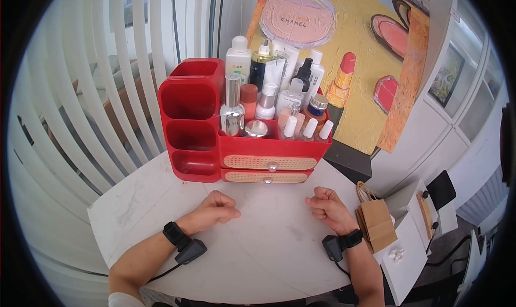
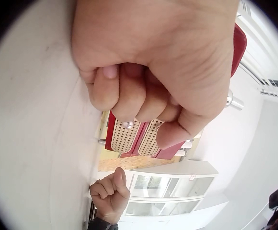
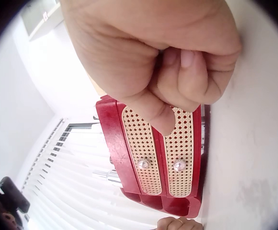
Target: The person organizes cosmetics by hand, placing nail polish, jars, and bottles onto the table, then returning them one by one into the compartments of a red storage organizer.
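Red cosmetics organizer [image 1: 231, 145] on a pale surface [image 1: 258, 242], two curled hands in front

The organizer stands upright at the far side of the marbled surface, beyond both hands. Its left side has three open front compartments [image 1: 189, 102] stacked vertically; its right side carries bottles and tubes above two woven-front drawers [image 1: 250, 162], both closed, with round knobs. Three white-capped small bottles [image 1: 309, 127] line the front right, near a silver-capped bottle [image 1: 232, 116] at left. The left hand [image 1: 216, 208] and right hand [image 1: 329, 209] rest well apart, fingers folded into fists. Behind is a painting [image 1: 363, 111] of cosmetics; a brown paper bag [image 1: 379, 225] sits at right.
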The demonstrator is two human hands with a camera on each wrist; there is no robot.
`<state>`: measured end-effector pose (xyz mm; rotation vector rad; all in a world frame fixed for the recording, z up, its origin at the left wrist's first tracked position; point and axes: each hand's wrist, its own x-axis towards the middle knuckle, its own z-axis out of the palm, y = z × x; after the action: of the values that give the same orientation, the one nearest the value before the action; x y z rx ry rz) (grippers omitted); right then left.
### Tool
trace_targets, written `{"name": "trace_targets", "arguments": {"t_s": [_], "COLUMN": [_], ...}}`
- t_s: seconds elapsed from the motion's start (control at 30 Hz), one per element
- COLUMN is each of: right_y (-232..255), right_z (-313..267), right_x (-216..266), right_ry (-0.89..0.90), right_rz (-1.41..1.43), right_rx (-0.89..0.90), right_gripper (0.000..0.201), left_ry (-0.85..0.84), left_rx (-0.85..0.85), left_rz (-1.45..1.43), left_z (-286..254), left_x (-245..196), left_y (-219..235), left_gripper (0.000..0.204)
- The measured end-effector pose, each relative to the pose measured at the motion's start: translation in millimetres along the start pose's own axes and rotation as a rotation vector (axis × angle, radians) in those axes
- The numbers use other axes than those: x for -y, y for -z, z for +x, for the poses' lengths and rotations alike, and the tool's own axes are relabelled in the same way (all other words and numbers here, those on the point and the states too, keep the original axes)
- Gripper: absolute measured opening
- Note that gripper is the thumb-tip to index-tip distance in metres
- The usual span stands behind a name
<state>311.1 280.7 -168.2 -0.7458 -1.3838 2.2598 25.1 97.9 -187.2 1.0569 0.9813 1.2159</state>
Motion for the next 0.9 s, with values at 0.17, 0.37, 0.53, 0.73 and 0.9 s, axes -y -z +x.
{"name": "trace_targets", "arguments": {"t_s": [0.17,0.37,0.53,0.73,0.9], "right_y": [-1.6,-1.8,-2.5,-0.8,-2.3], "right_z": [-0.7,0.0,-0.2,0.5,0.4], "right_x": [0.2,-0.6,-0.2,-0.5,-0.3], "right_ry": [0.0,-0.009,-0.011,-0.001,-0.013], "right_rz": [-0.006,0.001,-0.001,-0.006,-0.009], "right_rx": [-0.014,-0.036,-0.035,-0.014,-0.034], "right_gripper": [0.048,0.049,0.049,0.048,0.049], "left_ry": [-0.008,0.002,-0.011,-0.008,-0.008], "left_rx": [0.002,0.003,0.008,0.002,-0.005], "left_rz": [-0.018,-0.027,-0.03,-0.042,-0.025], "left_z": [-0.1,0.4,0.4,0.4,-0.2], "left_x": [0.3,0.0,0.5,0.0,-1.5], "left_y": [0.0,0.6,0.8,-0.1,-1.1], "left_gripper": [0.044,0.045,0.045,0.043,0.042]}}
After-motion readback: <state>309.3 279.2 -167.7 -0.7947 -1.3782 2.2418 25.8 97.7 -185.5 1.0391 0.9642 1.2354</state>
